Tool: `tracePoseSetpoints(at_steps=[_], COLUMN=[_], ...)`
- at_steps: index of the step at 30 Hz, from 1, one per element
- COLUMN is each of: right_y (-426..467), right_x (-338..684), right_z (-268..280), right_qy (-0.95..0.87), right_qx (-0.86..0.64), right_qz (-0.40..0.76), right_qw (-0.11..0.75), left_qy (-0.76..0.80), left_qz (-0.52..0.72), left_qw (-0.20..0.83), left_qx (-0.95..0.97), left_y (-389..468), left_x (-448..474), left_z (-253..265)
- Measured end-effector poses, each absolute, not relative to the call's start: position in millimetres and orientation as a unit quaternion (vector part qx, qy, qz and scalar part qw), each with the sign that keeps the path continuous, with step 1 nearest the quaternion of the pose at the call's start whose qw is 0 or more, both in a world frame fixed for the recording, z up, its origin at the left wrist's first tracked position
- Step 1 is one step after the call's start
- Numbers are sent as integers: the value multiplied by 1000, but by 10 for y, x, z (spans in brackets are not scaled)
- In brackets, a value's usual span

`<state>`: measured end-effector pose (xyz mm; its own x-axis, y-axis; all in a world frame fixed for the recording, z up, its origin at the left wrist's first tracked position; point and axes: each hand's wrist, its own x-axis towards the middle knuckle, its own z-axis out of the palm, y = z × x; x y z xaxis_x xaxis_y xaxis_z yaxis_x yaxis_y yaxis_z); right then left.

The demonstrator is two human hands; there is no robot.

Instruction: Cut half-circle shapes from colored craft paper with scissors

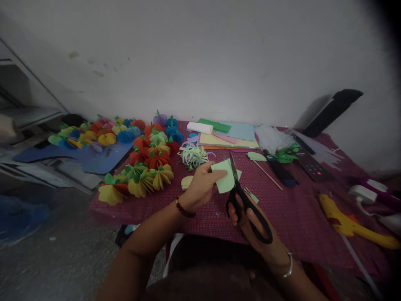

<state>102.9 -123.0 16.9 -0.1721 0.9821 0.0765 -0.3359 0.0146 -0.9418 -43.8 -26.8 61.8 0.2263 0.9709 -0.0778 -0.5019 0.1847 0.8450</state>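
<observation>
My left hand (202,186) pinches a piece of light green paper (224,184), thumb on top, held above the table. Through the handles of black-handled scissors (247,205) go the fingers of my right hand (255,228). The scissor blades point away from me and lie along the right edge of the paper, with a corner of green showing past them. Beneath, on the cloth, are a small green paper piece (253,196) and thin light sticks or strips beside it. A pile of curled paper strips (194,155) sits beyond my left hand, and a small stack of pale yellow paper (187,182) lies left of it.
Several colourful paper pumpkins (150,154) crowd the table's left side and a blue board (94,159). Coloured paper sheets (241,131) lie at the back. On the right are a yellow glue gun (341,219), a wooden stick (267,175) and a plastic bag (274,138).
</observation>
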Motion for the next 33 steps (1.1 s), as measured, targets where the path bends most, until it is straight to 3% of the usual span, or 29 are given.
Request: tracePoseSetpoints(at_steps=[8, 23, 33], right_y=[-1225, -1226, -1234], right_x=[1026, 1164, 1209], right_z=[104, 94, 273], right_qy=[-426, -434, -454], right_qx=[-339, -349, -389], right_qz=[636, 639, 614], right_qw=[547, 531, 515], left_qy=[325, 345, 337], left_qz=[525, 499, 454], left_qw=[718, 664, 703], left_qx=[322, 438, 431], left_y=[-269, -191, -130], left_x=[-437, -545, -610], left_z=[666, 651, 666])
